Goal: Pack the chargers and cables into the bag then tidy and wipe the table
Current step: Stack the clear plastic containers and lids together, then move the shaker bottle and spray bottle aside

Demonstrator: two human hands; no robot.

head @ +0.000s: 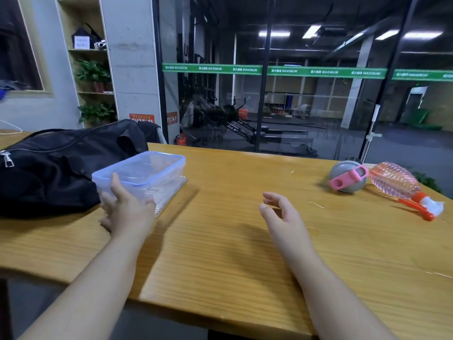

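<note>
Bag [61, 163] at 10 o'clock, zipped, soft and limp; best lifted by strap or zip. No chargers or cables visible. Right hand [282, 217] at 1 o'clock, loose, holds nothing. Left hand [127, 207] grips near corner of clear container [147, 170]: light, stiff, slick. Spray bottle [402, 185] lies at 2 o'clock.

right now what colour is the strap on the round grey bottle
Pink; the strap crosses the grey bottle, seen clearly in the head view.

Both forearms are bare to the frame edge (no sleeves, watch or rings).
</note>
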